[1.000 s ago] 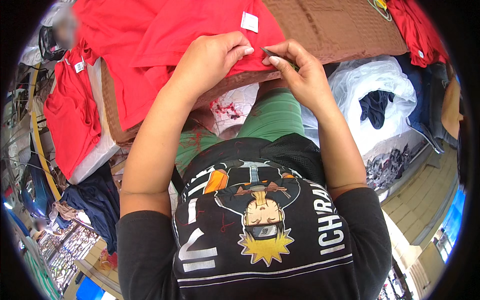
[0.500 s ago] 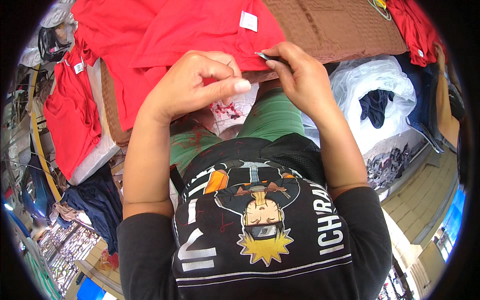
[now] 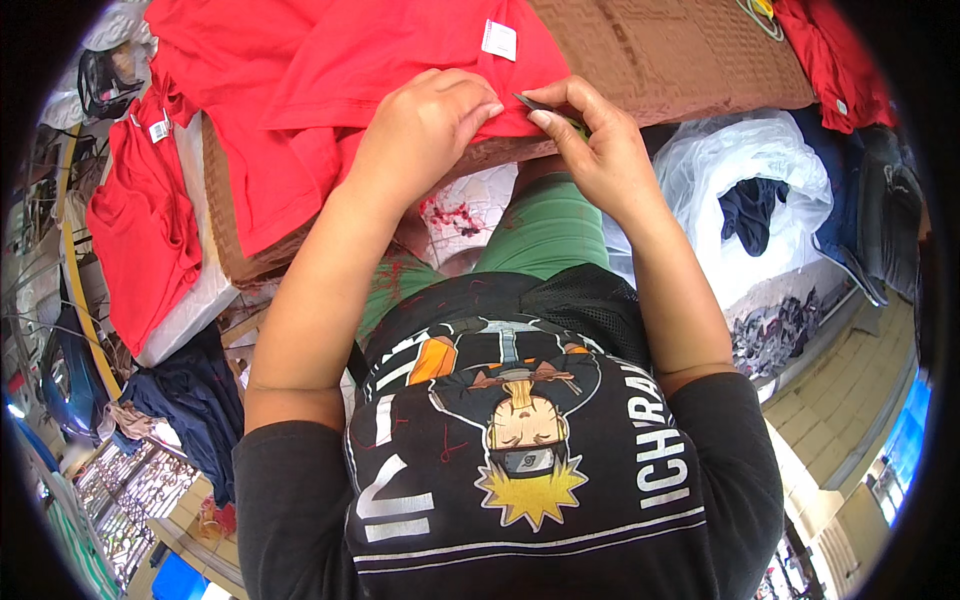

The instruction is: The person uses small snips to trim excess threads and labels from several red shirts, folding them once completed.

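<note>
A red garment (image 3: 420,45) with a white label (image 3: 499,40) lies across the brown padded surface in front of me. My left hand (image 3: 425,130) is over its near edge, thumb and forefinger pinched together; whatever lies between the fingertips is too small to make out. Just to the right, my right hand (image 3: 600,140) grips a pair of small thread snips (image 3: 537,104). Their pointed dark tip faces the left fingertips, and a bit of green shows under the palm. Most of the tool is hidden by the fingers.
The brown padded surface (image 3: 680,50) extends right. More red garments hang at the left (image 3: 150,230) and far right (image 3: 835,60). A clear plastic bag (image 3: 690,180) holding dark cloth stands beside my right forearm. Red thread scraps (image 3: 455,215) lie between my knees.
My left hand has moved up and forward onto the garment's edge, its fingers now pinched. The right hand shifted slightly with the snips. Another person's arm at the far right has gone from view.
</note>
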Available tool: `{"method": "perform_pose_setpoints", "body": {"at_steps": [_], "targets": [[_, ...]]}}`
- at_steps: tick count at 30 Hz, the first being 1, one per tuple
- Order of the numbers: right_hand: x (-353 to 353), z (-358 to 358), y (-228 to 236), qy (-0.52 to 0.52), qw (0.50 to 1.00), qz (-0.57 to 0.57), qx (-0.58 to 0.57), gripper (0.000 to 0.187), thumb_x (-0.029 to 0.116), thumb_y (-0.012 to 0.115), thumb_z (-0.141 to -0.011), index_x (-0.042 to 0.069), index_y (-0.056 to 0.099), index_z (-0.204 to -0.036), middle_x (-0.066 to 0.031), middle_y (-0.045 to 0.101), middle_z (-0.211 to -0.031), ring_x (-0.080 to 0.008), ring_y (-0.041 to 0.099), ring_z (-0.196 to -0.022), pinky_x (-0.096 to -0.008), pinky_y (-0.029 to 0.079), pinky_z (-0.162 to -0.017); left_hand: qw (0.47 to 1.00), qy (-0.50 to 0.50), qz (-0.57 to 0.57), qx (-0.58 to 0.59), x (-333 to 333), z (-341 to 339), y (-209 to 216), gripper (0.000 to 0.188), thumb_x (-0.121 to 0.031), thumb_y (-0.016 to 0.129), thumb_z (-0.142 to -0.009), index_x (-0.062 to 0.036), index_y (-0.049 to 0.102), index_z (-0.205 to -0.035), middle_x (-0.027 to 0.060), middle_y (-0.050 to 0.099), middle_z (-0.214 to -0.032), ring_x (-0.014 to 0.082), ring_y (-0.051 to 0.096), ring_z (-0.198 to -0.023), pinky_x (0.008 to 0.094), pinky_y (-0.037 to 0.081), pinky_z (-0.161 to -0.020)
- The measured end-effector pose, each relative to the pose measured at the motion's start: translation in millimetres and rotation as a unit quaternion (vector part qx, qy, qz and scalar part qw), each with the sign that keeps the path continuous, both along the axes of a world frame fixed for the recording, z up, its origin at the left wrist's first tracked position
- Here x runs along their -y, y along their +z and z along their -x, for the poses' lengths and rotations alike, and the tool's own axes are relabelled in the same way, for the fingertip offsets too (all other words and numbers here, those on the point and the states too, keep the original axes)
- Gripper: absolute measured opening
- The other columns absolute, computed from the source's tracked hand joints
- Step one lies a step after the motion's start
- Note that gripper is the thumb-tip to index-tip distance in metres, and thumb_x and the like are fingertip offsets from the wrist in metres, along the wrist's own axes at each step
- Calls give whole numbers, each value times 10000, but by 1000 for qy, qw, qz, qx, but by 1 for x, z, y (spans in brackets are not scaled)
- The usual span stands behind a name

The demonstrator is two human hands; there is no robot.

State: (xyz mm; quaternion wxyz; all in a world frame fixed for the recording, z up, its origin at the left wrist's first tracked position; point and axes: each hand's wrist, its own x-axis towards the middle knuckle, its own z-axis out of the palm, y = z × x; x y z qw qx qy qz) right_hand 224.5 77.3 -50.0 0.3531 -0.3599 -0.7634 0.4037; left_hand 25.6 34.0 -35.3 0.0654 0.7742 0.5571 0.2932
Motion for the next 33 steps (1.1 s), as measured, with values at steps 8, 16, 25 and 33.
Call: {"method": "perform_pose_setpoints", "body": {"at_steps": [8, 16, 25, 33], "targets": [[3, -1, 9, 26, 999, -32, 34, 163, 114, 653, -858, 50, 624, -1005, -126, 669, -938, -305, 655, -895, -370, 512, -767, 984, 29, 146, 98, 0, 7, 9, 171, -156, 601, -936, -22, 645, -1032, 108, 713, -957, 198, 691, -886, 308, 526, -777], [0, -4, 20, -12, 979, -150, 136, 139, 143, 620, -857, 86, 616, -984, -97, 657, -933, -337, 635, -865, -415, 504, -707, 938, -214, 204, 180, 17, 35, 60, 137, -119, 638, -890, 2, 660, -830, 83, 665, -858, 182, 632, -822, 278, 487, -768], [4, 14, 8, 29, 997, -63, 35, 132, 113, 632, -865, 55, 624, -984, -134, 677, -905, -329, 653, -856, -397, 509, -723, 992, 74, 35, 92, 23, -2, 6, 266, -129, 774, -761, -57, 719, -1011, 89, 689, -1022, 184, 661, -886, 313, 534, -800], [3, 12, 1, 33, 999, -20, -1, 153, 98, 634, -872, 39, 633, -1014, -140, 688, -928, -311, 666, -874, -371, 513, -761, 997, 57, -20, 48, 21, -1, -11, 192, -111, 756, -765, -46, 728, -944, 64, 693, -983, 211, 671, -865, 305, 541, -758]]}}
